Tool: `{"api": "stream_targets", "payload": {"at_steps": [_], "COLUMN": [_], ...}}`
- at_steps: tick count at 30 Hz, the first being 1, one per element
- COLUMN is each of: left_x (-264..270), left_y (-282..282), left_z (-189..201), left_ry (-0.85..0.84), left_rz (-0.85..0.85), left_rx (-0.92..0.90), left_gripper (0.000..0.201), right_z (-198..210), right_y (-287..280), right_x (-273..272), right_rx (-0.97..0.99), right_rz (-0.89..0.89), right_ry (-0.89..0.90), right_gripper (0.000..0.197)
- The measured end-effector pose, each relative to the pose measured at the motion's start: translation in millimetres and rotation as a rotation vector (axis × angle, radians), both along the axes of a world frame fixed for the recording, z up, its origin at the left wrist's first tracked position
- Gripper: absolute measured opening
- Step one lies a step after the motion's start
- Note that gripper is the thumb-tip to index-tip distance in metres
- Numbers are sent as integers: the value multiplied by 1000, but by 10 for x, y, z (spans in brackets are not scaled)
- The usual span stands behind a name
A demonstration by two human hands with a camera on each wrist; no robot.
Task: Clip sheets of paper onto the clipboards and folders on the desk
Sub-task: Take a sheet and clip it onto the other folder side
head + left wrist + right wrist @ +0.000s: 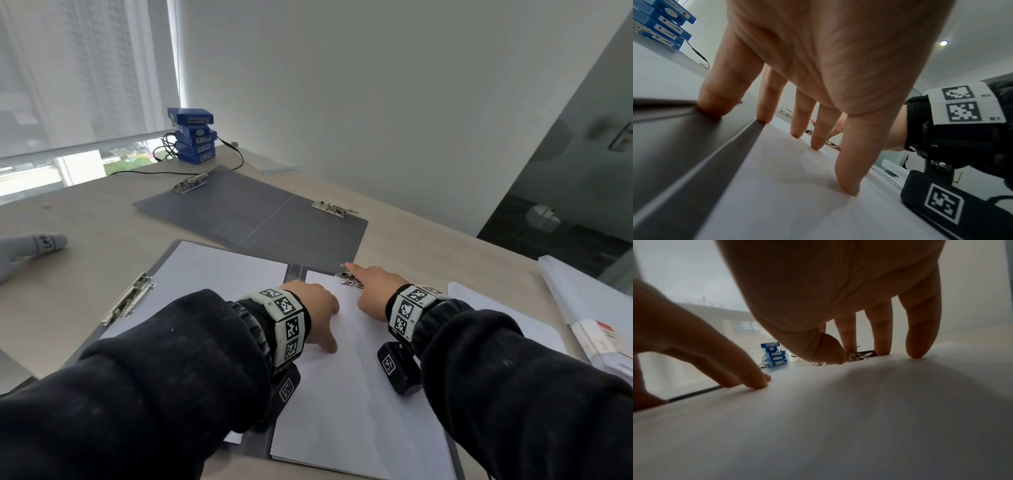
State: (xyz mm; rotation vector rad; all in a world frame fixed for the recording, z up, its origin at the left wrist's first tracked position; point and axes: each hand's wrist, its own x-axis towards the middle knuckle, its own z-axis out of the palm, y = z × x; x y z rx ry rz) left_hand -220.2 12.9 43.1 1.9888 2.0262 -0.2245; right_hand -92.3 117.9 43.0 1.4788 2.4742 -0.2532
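From the head view, a white sheet (356,394) is seen lying lengthwise away from the person on the near folder (294,270), pinned by the spread left hand (317,308), while in the right wrist view the right hand (838,288) is shown with straight fingers at the metal clip (859,356).

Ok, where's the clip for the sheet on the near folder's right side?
In the head view the metal clip sits at the far edge of the right-hand sheet, under the right hand fingertips, just right of the left hand.

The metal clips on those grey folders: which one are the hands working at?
The near folder's right-side clip, under the right hand; no hand touches the other three.
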Motion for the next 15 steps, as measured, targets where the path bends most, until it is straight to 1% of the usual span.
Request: {"api": "stream_targets", "payload": {"at_steps": [5, 9, 12, 15], "left_x": [-4, -1, 1, 3], "left_y": [-2, 0, 5, 3], "left_z": [-8, -17, -20, -28], "left_ry": [-4, -1, 0, 4], "left_rz": [4, 2, 0, -4], "left_rx": [-2, -2, 0, 7], "left_gripper": [67, 66, 63, 63], "right_z": [-24, -43, -33, -32], "right_y": [21, 14, 21, 16], "right_x": [-10, -64, -90, -88], "right_rx": [42, 54, 65, 71], "right_rz": [66, 80, 90, 92], "right_ry": [-129, -218, -263, -262], "right_gripper": [86, 86, 88, 87]}}
